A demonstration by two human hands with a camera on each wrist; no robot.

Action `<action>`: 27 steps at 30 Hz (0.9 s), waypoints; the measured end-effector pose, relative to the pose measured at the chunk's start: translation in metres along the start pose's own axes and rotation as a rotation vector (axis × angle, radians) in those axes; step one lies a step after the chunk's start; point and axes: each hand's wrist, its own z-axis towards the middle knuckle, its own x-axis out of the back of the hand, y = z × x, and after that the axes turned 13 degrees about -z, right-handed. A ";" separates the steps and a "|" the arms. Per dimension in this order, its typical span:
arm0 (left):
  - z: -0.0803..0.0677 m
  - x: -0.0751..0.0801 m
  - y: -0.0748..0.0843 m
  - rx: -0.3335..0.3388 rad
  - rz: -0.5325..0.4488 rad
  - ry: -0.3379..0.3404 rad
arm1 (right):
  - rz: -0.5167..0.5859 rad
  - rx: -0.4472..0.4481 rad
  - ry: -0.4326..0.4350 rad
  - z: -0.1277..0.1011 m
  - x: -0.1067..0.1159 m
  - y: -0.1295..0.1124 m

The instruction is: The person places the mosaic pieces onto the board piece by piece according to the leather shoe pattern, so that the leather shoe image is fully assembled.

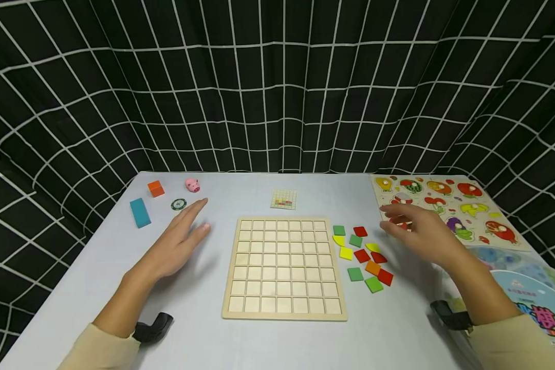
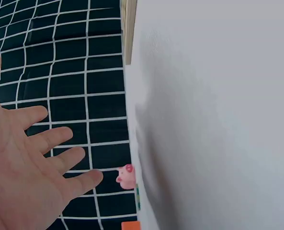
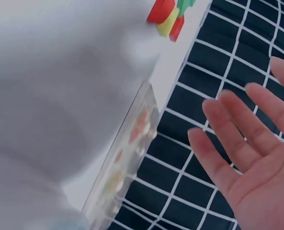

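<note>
Hanging loose-fingered and empty like the left hand [image 1: 173, 246], the right hand [image 1: 423, 234] is way nearer the colored tiles [image 1: 362, 256], which sit left and bodyward of its fingertips beside the grid board [image 1: 284, 259].

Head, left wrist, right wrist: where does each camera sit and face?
Head: on the head, looking forward and down at the grid board; left hand, right hand and sleeves show.
Left wrist: on that wrist, facing tabletop, curtain and pink pig; left hand shows.
Right wrist: on that wrist, facing fruit puzzle and tiles; right hand shows.
Head and left wrist share the pig.
</note>
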 end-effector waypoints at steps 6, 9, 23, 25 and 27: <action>0.006 -0.007 -0.006 0.031 -0.161 -0.013 | 0.094 0.013 -0.070 0.012 -0.009 -0.015; 0.008 -0.012 -0.009 0.059 -0.258 -0.027 | 0.126 0.019 -0.099 0.018 -0.014 -0.022; 0.011 -0.034 -0.020 0.136 -0.338 -0.095 | 0.190 0.066 -0.240 0.038 -0.032 -0.043; 0.011 -0.036 -0.021 0.136 -0.307 -0.117 | 0.183 0.057 -0.259 0.041 -0.034 -0.045; 0.011 -0.037 -0.020 0.135 -0.274 -0.139 | 0.172 0.054 -0.274 0.043 -0.036 -0.047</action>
